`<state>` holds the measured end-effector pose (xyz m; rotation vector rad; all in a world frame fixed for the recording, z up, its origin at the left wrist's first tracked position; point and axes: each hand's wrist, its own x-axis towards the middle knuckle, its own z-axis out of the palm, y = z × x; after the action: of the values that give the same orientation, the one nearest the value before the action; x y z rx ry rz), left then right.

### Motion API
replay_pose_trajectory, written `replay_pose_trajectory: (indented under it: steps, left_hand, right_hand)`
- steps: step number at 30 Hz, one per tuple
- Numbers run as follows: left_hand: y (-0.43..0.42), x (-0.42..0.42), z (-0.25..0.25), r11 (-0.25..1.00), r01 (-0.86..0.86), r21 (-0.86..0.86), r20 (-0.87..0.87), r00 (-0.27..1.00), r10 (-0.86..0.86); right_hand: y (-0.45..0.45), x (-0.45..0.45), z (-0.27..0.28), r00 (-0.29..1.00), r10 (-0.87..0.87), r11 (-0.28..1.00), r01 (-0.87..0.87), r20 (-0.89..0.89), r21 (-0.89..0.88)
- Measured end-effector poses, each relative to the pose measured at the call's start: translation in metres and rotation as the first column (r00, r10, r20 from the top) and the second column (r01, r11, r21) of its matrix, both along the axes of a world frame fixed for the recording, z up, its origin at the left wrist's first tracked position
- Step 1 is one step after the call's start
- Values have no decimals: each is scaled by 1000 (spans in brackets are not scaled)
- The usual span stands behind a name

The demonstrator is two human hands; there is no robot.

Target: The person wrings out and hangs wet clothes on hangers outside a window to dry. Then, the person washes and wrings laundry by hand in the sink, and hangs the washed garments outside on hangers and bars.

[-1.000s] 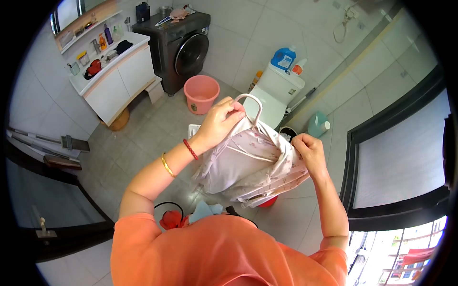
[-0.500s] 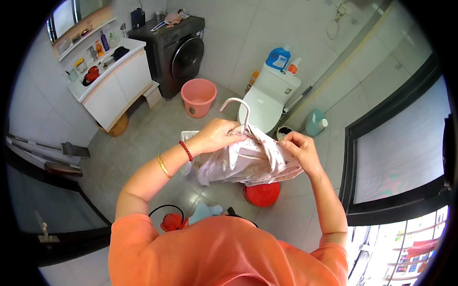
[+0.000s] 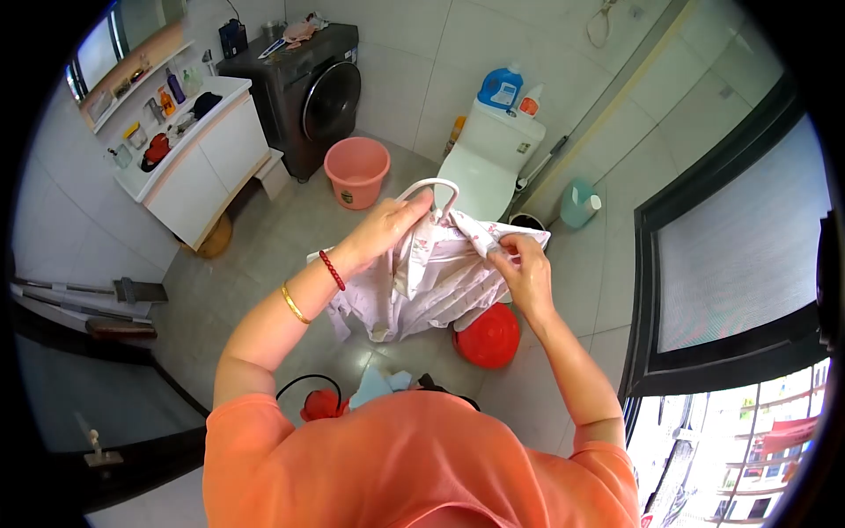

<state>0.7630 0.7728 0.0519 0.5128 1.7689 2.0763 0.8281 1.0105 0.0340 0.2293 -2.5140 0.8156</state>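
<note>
A pale pink patterned shirt (image 3: 440, 295) hangs spread out before me on a white clothes hanger (image 3: 433, 182), whose curved hook rises above the collar. My left hand (image 3: 385, 234) is closed at the hanger's neck, its thumb just below the hook and its other fingers partly hidden by the cloth. On the other side, my right hand (image 3: 526, 271) pinches the shirt's fabric near the collar and shoulder between thumb and fingers. The hanger's bar is mostly covered by the shirt.
A red basin (image 3: 489, 337) sits on the floor below the shirt. Farther off are a pink bucket (image 3: 356, 174), a toilet (image 3: 475, 180), a washing machine (image 3: 304, 97) and a sink cabinet (image 3: 220, 158). A dark-framed window (image 3: 647, 299) is at the right.
The shirt and hanger have shifted slightly left, and the shirt's right shoulder is more spread out. My right hand has moved left with the fabric; my left thumb is now nearer the hook.
</note>
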Motion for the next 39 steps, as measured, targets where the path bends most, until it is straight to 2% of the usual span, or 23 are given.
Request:
replay_pose_trajectory:
  steps: [1, 3, 5, 6, 8, 11, 12, 14, 16, 17, 18, 20, 21, 22, 24, 25, 28, 29, 32, 33, 36, 37, 39]
  left_hand:
    - [-2, -4, -5, 1000, -2, -23, -22, 1000, 1]
    - [-5, -2, -4, 998, 29, -47, -46, 998, -32]
    - [-12, -1, -6, 997, 26, -73, -80, 996, -32]
    - [-15, -1, -10, 996, 11, -88, -99, 995, -20]
    - [-20, 4, -14, 990, 43, -133, -101, 993, -57]
    - [-22, 3, -2, 984, 100, -147, -96, 989, -114]
    - [-23, 4, -1, 990, 73, -118, -80, 993, -83]
    - [-25, 5, 3, 998, 43, -53, -50, 998, -46]
    - [-29, 6, 9, 999, 39, 8, -21, 999, -39]
    - [-29, 1, 1, 997, 36, -73, -129, 991, -45]
    - [-29, 3, 4, 984, 42, -174, -182, 980, -74]
    - [-26, 9, 13, 929, 42, -367, -285, 946, -155]
    - [-26, 9, 14, 899, -75, -430, -404, 907, -117]
    - [-26, 10, 16, 882, -260, -392, -618, 785, -43]
    - [-24, 13, 16, 802, -560, -207, -916, 398, 42]
    - [-24, 13, 16, 741, -657, -137, -962, 268, 59]
    - [-25, 5, 3, 748, -636, -187, -908, 403, 116]
    - [-29, 0, 3, 777, -591, -215, -835, 524, 168]
    - [-30, -12, -1, 921, -317, -227, -422, 884, 200]
    - [-32, -13, 5, 960, -153, -236, -234, 967, 97]
    - [-30, -3, 7, 831, -309, -463, -562, 827, -6]
    - [-28, 0, 3, 775, -464, -430, -740, 673, -7]
    - [-25, 9, -8, 755, -555, -350, -816, 577, 46]
  right_hand:
    - [-5, 0, 5, 985, 8, 998, 2, 174, -62]
    - [-2, -3, 1, 966, 111, 946, -31, 232, -323]
    - [3, -3, 9, 939, 225, 806, -30, 260, -592]
    - [8, -7, 21, 975, 155, 854, -50, 161, -518]
    - [10, -17, 64, 988, 11, 945, 40, 152, -326]
    - [24, -41, 52, 989, 37, 980, -65, 145, 189]
    - [23, -35, 52, 984, 69, 977, -100, 164, 188]
    - [21, -22, 60, 939, 231, 973, -218, 255, -79]
    - [26, -15, 56, 863, 341, 936, -348, 373, -51]
    - [26, -11, 54, 816, 387, 912, -408, 429, -46]
    - [18, -9, 47, 851, 384, 906, -423, 358, 34]
    - [13, -4, 33, 805, 327, 945, -265, 494, -194]
    - [10, 0, 33, 805, 321, 938, -197, 499, -285]
    - [8, 3, 36, 795, 323, 923, -146, 512, -356]
    - [4, 8, 36, 771, 336, 867, -28, 541, -498]
    - [-1, 11, 38, 788, 360, 821, -14, 499, -571]
    - [8, 12, 32, 745, 367, 818, 27, 557, -575]
    - [9, 13, 31, 750, 350, 836, 19, 562, -548]
    - [14, 12, 31, 758, 318, 871, 3, 570, -491]
    - [16, 11, 30, 757, 314, 871, 11, 573, -492]
    - [15, 15, 31, 734, 353, 814, 66, 581, -577]
    - [15, 17, 31, 720, 376, 781, 92, 583, -618]
    - [16, 20, 30, 711, 403, 715, 148, 576, -683]
